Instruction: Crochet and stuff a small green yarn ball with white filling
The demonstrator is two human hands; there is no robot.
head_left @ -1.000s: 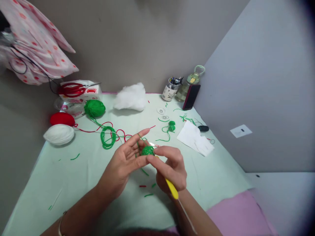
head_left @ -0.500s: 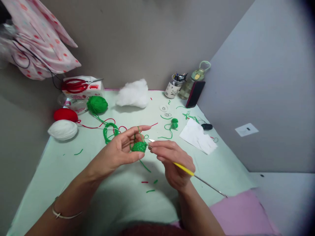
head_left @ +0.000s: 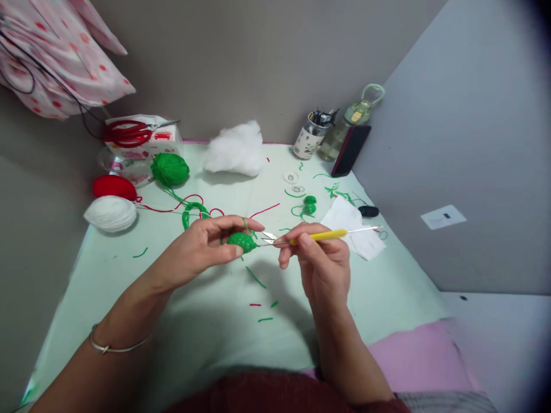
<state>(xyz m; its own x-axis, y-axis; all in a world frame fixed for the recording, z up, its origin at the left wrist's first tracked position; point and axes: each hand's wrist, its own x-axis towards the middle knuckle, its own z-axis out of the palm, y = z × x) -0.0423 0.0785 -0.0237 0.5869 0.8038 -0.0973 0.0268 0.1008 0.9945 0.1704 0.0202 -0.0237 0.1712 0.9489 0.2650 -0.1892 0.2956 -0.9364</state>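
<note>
My left hand [head_left: 202, 249] pinches a small green crocheted piece [head_left: 242, 241] above the pale green table [head_left: 129, 298]. My right hand [head_left: 321, 258] grips a crochet hook with a yellow handle [head_left: 321, 236]; the hook lies almost level, its metal tip at the right edge of the green piece. Green yarn runs from the piece over my left fingers back toward a loose green coil [head_left: 193, 211] and a green yarn ball [head_left: 170, 169].
Red yarn ball [head_left: 114, 186] and white yarn ball [head_left: 111, 213] lie at the left. Red scissors [head_left: 127, 133] rest on a box, with white stuffing [head_left: 235, 149], a jar of pens [head_left: 312, 137], bottle [head_left: 350, 123], dark phone [head_left: 350, 150] and white paper [head_left: 353, 229] behind. Yarn scraps are scattered about.
My right hand swung the hook from pointing down toward me to nearly level, handle now to the right. Both hands with the green piece shifted slightly up and away from me.
</note>
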